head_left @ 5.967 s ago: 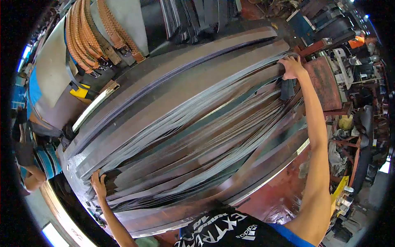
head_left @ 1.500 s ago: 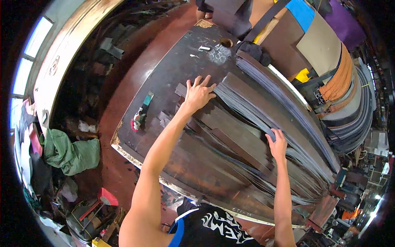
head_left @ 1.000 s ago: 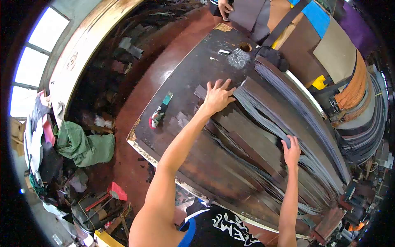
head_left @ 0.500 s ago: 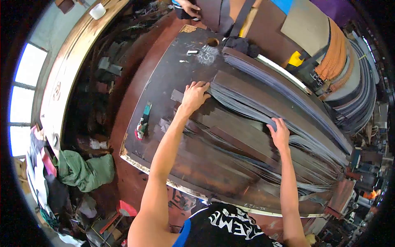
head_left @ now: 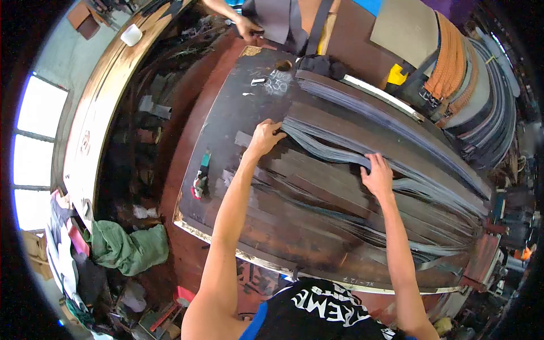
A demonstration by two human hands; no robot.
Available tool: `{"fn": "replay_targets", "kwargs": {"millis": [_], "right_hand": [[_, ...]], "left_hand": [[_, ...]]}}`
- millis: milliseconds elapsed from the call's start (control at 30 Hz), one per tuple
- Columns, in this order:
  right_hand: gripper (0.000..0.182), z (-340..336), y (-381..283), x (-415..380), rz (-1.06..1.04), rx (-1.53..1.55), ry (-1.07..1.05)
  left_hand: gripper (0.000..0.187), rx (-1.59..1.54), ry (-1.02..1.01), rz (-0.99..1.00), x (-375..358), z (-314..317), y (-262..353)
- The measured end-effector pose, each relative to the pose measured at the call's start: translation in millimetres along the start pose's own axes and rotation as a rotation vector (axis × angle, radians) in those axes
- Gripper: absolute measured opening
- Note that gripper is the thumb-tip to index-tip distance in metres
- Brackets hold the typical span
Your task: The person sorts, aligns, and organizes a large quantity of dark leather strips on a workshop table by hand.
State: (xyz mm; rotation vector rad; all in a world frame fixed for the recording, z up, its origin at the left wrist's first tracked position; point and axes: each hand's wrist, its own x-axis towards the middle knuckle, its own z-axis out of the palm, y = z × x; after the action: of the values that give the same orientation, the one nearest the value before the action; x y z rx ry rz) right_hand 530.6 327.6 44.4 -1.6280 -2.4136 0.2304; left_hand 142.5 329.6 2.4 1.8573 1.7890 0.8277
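Observation:
Long dark leather strips point(head_left: 340, 187) lie stacked lengthwise over a dark worktable point(head_left: 232, 107). My left hand point(head_left: 263, 137) curls over the left ends of a thick bundle of strips point(head_left: 323, 139), fingers hooked on their edge. Further right, my right hand point(head_left: 377, 175) grips the same bundle partway along, fingers tucked under the strips and lifting them slightly. Both arms reach out from the bottom of the view.
A small tool with a green handle point(head_left: 200, 177) lies on the table's left part. Chalk marks point(head_left: 276, 84) sit near the far corner. Another person's hand point(head_left: 248, 25) holds grey material beyond the table. Braided brown belts point(head_left: 450, 62) hang at top right. Green cloth point(head_left: 127, 249) lies on the floor.
Six seconds ago my hands were spread at opposite ends of the strips. Since then both work at the left part; in the last second the left fingers closed over the strip ends.

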Motion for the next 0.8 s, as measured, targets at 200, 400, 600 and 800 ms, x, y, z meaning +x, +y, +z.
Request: {"fn": "replay_targets", "kwargs": {"millis": [200, 400, 600, 800], "right_hand": [[0.050, 21, -48, 31, -0.181, 0.161, -0.036], [0.036, 45, -69, 50, -0.318, 0.105, 0.000], [0.032, 55, -72, 49, -0.234, 0.059, 0.073], [0.032, 55, -76, 46, -0.173, 0.076, 0.126]], "left_hand": [[0.042, 0.011, 0.025, 0.023, -1, 0, 2], [0.043, 0.028, 0.006, 0.012, -1, 1, 0], [0.047, 0.200, -0.014, -0.098, -8, -1, 10], [0.059, 0.407, -0.125, -0.146, -9, -8, 12]]}}
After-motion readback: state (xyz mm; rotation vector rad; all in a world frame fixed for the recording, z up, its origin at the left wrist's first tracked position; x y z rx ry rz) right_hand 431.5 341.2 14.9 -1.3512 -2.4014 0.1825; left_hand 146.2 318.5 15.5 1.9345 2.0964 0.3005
